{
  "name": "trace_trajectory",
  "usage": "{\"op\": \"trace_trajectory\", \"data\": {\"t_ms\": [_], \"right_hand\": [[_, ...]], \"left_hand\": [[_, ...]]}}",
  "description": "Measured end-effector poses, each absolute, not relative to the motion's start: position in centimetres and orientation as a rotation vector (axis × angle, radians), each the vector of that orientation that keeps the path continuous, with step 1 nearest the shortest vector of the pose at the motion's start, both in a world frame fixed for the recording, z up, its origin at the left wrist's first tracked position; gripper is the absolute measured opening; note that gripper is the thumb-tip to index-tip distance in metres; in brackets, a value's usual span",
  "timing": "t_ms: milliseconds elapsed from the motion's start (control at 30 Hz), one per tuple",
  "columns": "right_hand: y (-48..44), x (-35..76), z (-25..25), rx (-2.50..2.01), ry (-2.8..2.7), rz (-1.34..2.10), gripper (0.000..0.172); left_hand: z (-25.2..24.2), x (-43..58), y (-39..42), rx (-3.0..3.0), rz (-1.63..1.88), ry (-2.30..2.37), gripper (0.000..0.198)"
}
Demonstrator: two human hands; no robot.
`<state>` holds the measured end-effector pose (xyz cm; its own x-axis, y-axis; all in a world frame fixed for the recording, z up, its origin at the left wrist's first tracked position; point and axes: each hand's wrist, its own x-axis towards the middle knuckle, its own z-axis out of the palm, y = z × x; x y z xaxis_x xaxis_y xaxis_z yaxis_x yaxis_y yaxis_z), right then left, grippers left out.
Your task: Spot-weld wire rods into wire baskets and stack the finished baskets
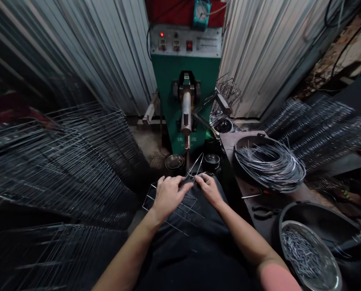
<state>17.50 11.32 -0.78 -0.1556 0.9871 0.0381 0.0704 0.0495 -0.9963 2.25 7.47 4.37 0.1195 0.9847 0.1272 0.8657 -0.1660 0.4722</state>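
Observation:
A small metal wire rack (186, 208) lies over my dark-clothed lap, below the spot welder's lower electrode. My left hand (168, 196) is closed on the rack from the left, thumb and fingers at its far end. At that end a pointed loop of bent wire (198, 163) sticks up toward the electrode. The fingertips of my right hand (210, 190) pinch the base of this loop, close to the left fingertips. Whether the loop is joined to the rack I cannot tell. Directly ahead is the upper electrode (186, 113) of the green spot welder (166, 76).
Stacks of wire racks (86, 149) fill the left side. At right, a bench (229, 142) carries a pan of wire rings (268, 165), pliers (263, 213) and a steel bowl (332, 266) of short metal pieces. Two round containers (174, 162) stand beneath the welder.

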Motion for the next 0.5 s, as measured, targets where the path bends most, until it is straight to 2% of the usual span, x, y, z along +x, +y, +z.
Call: {"op": "trace_trajectory", "data": {"t_ms": [133,233,500], "right_hand": [[11.5,17.4,-0.8,-1.135,-1.367,1.276,0.032],[11.9,17.4,-1.2,-1.108,-1.346,1.331,0.032],[13.6,17.3,-1.0,-1.037,-1.268,1.397,0.037]], "left_hand": [[3.7,4.4,6.7,2.317,0.506,2.112,0.032],[3.5,5.0,7.1,2.359,0.487,2.125,0.023],[4.1,4.0,9.6,2.376,0.533,2.07,0.024]]}}
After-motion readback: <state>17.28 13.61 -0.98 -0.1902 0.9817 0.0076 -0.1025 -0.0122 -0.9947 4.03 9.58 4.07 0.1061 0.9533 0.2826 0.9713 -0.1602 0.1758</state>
